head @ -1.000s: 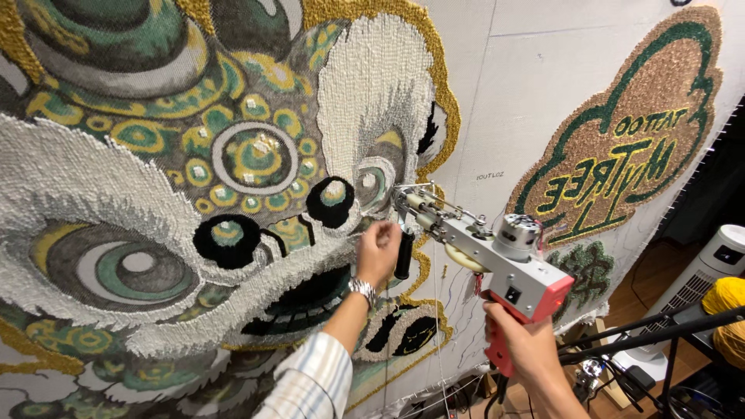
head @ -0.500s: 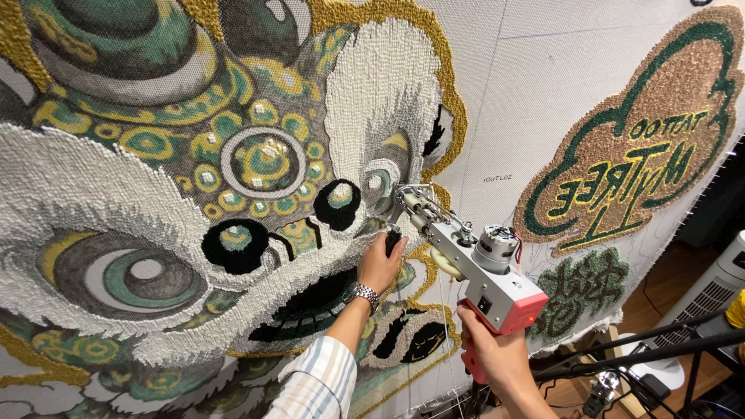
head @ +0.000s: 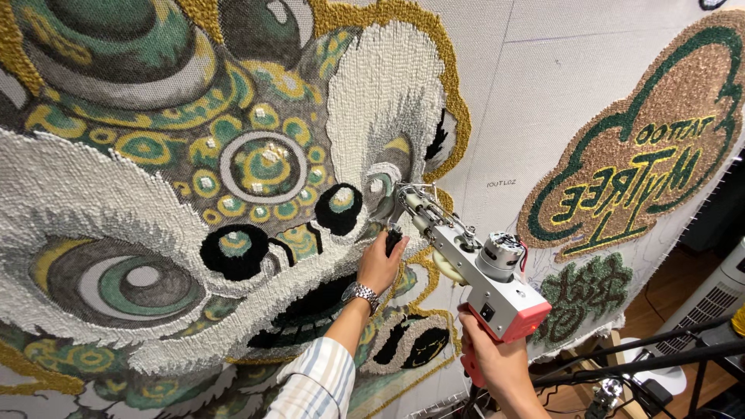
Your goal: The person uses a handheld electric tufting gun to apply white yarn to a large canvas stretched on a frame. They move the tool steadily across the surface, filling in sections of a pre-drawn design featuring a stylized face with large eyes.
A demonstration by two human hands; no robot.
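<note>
The tufting gun (head: 473, 271) has a matt grey metal body, a shiny metal motor cap and a smooth red plastic grip, against a rug (head: 155, 217) of rough looped yarn on plain woven cloth (head: 535, 93).

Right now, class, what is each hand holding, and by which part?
Both hold the tufting gun. The right hand grips its red rear handle; the left hand grips the black front handle beside the needle, against the cloth.

One tufting gun (head: 473, 271), two hands (head: 380, 264) (both gripping), two rugs (head: 194, 194)
</note>
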